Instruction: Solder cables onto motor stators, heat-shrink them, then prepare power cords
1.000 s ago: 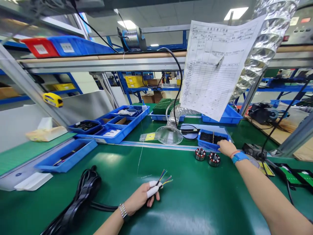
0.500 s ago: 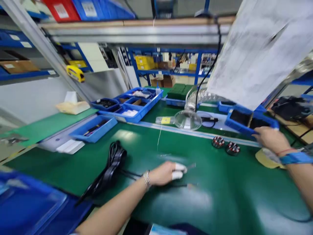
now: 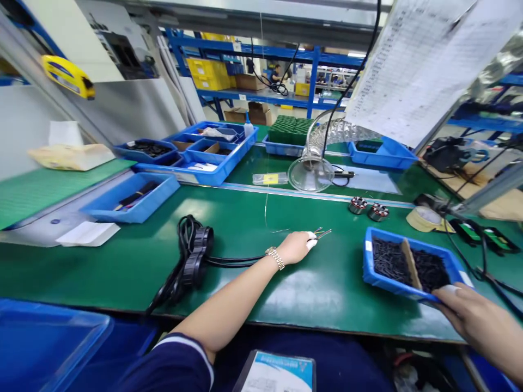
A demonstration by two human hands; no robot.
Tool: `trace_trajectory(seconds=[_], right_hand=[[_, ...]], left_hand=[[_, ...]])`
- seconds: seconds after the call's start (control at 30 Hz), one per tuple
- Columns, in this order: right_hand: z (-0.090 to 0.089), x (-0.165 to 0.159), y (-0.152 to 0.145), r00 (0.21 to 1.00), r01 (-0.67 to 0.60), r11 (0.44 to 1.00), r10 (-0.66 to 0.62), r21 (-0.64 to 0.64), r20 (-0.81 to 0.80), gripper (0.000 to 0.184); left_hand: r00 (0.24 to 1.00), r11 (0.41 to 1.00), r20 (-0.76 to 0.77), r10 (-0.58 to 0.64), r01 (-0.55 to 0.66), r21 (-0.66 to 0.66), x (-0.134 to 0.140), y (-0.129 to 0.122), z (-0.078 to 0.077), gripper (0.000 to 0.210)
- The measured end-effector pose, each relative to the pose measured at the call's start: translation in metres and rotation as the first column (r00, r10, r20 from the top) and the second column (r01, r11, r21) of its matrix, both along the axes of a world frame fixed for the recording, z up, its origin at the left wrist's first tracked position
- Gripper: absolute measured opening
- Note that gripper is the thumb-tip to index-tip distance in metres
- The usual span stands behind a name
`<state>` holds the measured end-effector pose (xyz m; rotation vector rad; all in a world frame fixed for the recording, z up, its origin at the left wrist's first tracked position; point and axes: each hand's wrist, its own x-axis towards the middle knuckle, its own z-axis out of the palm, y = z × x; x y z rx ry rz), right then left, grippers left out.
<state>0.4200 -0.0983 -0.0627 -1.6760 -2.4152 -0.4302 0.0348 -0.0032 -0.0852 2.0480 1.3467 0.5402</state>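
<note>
Left hand [image 3: 295,248] stretched forward, palm down, pinching thin wires [image 3: 324,234]; right hand [image 3: 469,310] at lower right, thumb over the rim, clasping a divided blue bin [image 3: 388,286]

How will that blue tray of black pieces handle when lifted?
The blue tray looks stiff, judging by its straight walls. Held near one corner by the right hand, it may dip opposite. Its open top means the loose black pieces could spill if tilted.

A cable bundle [image 3: 192,253] lies on the worktop [image 3: 294,305], left of the tray [image 3: 384,283]; two coils [image 3: 358,205] sit behind the tray.
</note>
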Motion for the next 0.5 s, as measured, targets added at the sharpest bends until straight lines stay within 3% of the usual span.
trace_trajectory(seconds=[0.1, 0.2, 0.37, 0.43, 0.5], right_hand=[[0.002, -0.012, -0.004, 0.993, -0.006, 0.988, 0.024, -0.155, 0.117, 0.019], [0.002, -0.021, 0.001, 0.986, 0.069, 0.981, -0.04, -0.18, 0.163, 0.021], [0.002, -0.026, 0.001, 0.987, 0.13, 0.962, -0.102, -0.24, 0.124, 0.018], [0.007, -0.026, -0.001, 0.993, 0.112, 0.957, -0.1, -0.267, 0.059, 0.017], [0.015, -0.028, 0.002, 0.995, 0.056, 0.956, -0.078, -0.289, -0.064, 0.025]], left_hand=[[0.999, 0.999, 0.033, -0.036, 0.035, 0.029, -0.004, -0.005, -0.001, 0.025], [0.996, 0.998, 0.083, -0.033, 0.029, 0.05, -0.008, -0.002, 0.001, 0.025], [0.984, 0.981, 0.136, -0.115, 0.134, -0.139, -0.007, -0.004, 0.003, 0.029], [0.959, 0.922, 0.166, -0.23, 0.269, -0.279, -0.006, -0.013, 0.004, 0.027], [0.904, 0.781, 0.226, -0.363, 0.427, -0.456, -0.005, -0.022, 0.005, 0.024]])
